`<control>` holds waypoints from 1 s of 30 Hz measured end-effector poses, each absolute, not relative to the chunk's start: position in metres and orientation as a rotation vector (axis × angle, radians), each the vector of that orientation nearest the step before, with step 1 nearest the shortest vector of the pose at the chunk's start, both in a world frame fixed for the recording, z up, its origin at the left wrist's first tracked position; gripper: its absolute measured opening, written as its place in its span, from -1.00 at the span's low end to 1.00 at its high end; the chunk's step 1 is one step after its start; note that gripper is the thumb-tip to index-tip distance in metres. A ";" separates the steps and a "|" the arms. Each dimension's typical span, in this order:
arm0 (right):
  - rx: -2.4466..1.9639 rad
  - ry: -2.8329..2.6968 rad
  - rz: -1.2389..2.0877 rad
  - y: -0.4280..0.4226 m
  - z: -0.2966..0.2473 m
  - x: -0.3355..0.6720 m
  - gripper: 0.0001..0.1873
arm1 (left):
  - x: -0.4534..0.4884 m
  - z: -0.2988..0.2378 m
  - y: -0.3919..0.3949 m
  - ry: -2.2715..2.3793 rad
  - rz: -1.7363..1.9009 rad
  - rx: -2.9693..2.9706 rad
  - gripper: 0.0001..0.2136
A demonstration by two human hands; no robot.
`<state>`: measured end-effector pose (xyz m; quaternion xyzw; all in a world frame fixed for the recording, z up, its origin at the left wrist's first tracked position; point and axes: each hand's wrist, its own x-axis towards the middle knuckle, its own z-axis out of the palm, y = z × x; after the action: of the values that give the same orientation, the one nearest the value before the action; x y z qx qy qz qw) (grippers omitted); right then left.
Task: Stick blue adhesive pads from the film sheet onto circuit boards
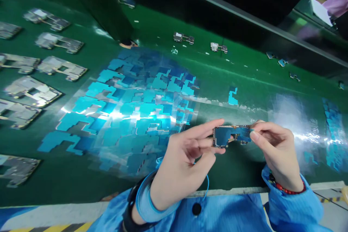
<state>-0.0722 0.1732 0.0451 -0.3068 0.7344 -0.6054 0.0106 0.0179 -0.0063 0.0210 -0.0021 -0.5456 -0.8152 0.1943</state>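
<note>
Between both hands is a small circuit board (pixel 223 136) with a dark blue film on its upper face. My left hand (pixel 187 163) supports the board's left end with its fingers, some of them behind it. At the other end, my right hand (pixel 274 145) pinches the board between thumb and fingers. To the left lies a clear sheet bearing rows of bright blue die-cut film pieces (pixel 146 110). A single blue film piece (pixel 233 96) sits on the green mat (pixel 217 72) beyond the hands.
Several bare circuit boards (pixel 61 67) lie on the left of the mat. A few smaller boards (pixel 184 38) rest along the back, below a dark shelf edge. Another sheet of blue pieces (pixel 333 134) is at far right. A dark post (pixel 100 3) stands behind the left sheet.
</note>
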 end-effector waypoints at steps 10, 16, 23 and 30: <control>-1.053 2.249 -1.902 0.171 0.045 -0.071 -0.78 | 0.025 0.042 0.002 -1.488 -2.407 0.232 -0.59; -1.038 2.311 -1.922 0.169 0.045 -0.069 -0.83 | 0.024 0.043 0.003 -1.453 -2.410 0.261 -0.61; -1.063 2.354 -1.898 0.167 0.047 -0.066 -0.82 | 0.023 0.042 0.006 -1.436 -2.381 0.269 -0.60; -1.077 2.310 -1.908 0.167 0.047 -0.068 -0.78 | 0.022 0.036 0.004 -1.432 -2.361 0.230 -0.56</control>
<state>-0.0676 0.1669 0.0471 -0.3382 0.7254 -0.5991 -0.0209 0.0218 0.0037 0.0357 0.0815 -0.5079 -0.8375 0.1844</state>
